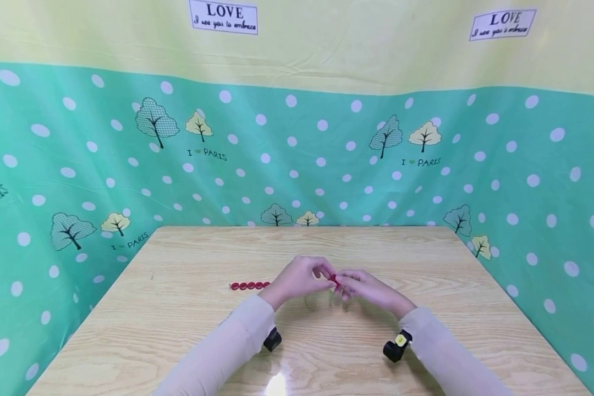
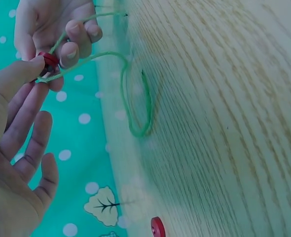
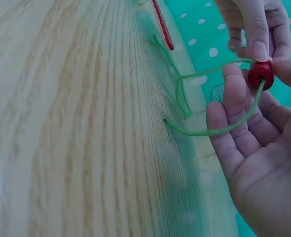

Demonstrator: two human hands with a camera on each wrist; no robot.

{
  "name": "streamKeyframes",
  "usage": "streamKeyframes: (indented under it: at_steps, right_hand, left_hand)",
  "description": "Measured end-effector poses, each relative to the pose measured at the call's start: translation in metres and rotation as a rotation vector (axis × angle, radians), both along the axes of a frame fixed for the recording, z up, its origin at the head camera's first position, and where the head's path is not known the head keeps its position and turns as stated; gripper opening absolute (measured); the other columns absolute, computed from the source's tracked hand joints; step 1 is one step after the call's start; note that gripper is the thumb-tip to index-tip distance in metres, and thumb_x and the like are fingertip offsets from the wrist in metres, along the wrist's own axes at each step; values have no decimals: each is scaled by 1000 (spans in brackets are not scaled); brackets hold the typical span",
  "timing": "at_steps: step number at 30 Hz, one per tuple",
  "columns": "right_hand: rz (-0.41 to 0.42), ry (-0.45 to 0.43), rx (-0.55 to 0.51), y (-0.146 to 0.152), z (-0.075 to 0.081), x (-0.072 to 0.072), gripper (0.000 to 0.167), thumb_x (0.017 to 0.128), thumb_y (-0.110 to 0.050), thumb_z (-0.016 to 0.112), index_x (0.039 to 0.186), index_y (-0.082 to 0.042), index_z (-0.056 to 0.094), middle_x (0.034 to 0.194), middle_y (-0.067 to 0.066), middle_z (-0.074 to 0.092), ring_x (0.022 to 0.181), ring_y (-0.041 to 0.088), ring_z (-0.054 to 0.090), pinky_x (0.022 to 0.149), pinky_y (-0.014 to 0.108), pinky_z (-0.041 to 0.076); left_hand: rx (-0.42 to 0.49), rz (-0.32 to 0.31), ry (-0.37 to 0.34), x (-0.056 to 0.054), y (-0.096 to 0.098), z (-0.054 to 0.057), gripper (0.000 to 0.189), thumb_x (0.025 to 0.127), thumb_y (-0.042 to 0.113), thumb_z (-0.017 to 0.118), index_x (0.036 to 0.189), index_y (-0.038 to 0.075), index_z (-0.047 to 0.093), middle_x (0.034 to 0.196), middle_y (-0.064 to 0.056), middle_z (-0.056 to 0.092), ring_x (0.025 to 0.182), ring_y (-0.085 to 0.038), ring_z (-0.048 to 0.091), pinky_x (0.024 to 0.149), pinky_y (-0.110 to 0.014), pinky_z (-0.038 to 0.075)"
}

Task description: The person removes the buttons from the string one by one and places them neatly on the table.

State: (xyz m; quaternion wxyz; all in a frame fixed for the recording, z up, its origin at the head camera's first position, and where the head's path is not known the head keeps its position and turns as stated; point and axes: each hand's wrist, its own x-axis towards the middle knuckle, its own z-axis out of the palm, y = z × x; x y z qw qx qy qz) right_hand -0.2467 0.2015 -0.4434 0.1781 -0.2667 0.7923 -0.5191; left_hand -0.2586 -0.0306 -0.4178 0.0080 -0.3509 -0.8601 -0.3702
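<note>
Both hands meet above the middle of the table around a small stack of red buttons (image 3: 260, 75). My left hand (image 1: 299, 279) pinches the buttons from one side between thumb and fingertips. From the other side my right hand (image 1: 368, 290) pinches them too, its lower fingers loosely bent. A green string (image 3: 224, 129) passes through the buttons. One end hangs across the right fingers to the table; the other part loops down in the left wrist view, on the far side of the buttons. How many buttons are in the stack is hard to tell.
A row of several red buttons (image 1: 242, 286) lies on the wooden table (image 1: 188, 330), left of the hands and partly hidden by the left wrist. A dotted green and yellow curtain (image 1: 297, 143) hangs around the table. Each wrist carries a small black camera (image 1: 395, 347).
</note>
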Motion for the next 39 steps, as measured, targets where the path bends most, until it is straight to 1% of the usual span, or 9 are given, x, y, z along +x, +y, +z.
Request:
streamKeyframes:
  at_steps: [8,14,18,22,25,28,31,36,39]
  right_hand:
    - [-1,-32,-16,1,1,-1,41,108,-29,44,133,0,58,109,19,66,90,31,62,90,41,46]
    - [-3,-23,-12,1,0,-1,41,108,-29,47,135,1,57,109,19,66,91,30,61,91,41,46]
    - [-3,-22,-13,0,0,-1,40,108,-30,46,133,-1,58,110,22,65,90,29,61,89,41,47]
    - [-15,-27,-7,0,-1,-2,38,108,-32,46,129,-4,61,109,21,66,89,26,61,89,41,47]
    - [-27,-24,3,0,-1,-3,37,108,-33,46,127,-6,62,108,17,66,89,26,61,89,42,47]
    - [-37,-26,6,1,-1,-2,37,108,-35,47,125,-7,63,107,16,66,91,28,61,89,42,47]
    - [-38,-24,4,1,-1,-2,38,108,-34,47,124,-5,63,105,16,66,92,31,61,88,43,47]
    - [-31,-24,1,1,-2,-3,40,108,-34,47,124,-1,63,104,15,65,91,31,61,88,43,46]
    - [-30,-30,-5,2,-2,-2,39,108,-33,47,123,0,62,103,15,65,90,31,61,87,42,47]
  left_hand:
    - [14,26,-33,-3,-3,-2,14,87,29,81,97,27,72,88,20,69,88,-7,63,79,-26,51]
    - [24,26,-43,-4,-4,-4,15,87,25,81,97,25,71,86,20,70,88,-8,64,80,-25,51]
    - [26,3,-36,-3,-4,-4,20,88,20,79,107,22,72,87,17,72,84,-7,64,76,-25,52]
    - [9,-19,-33,-3,-4,-4,27,90,19,77,117,23,74,91,14,72,84,-5,64,74,-24,53]
    - [-2,-13,-39,-2,-5,-4,25,90,21,77,115,23,75,93,14,72,86,-5,63,76,-24,52]
    - [-10,3,-42,-2,-7,-2,24,90,22,77,113,22,76,92,15,72,86,-5,63,75,-25,52]
    - [-11,15,-43,-1,-10,-1,24,90,22,78,113,20,76,89,15,71,84,-7,62,73,-27,52]
    - [-7,18,-39,1,-13,1,25,90,25,78,113,17,76,91,14,71,88,-10,63,78,-28,51]
    - [-11,23,-32,1,-15,1,26,90,25,78,114,16,76,92,14,72,88,-8,63,79,-28,51]
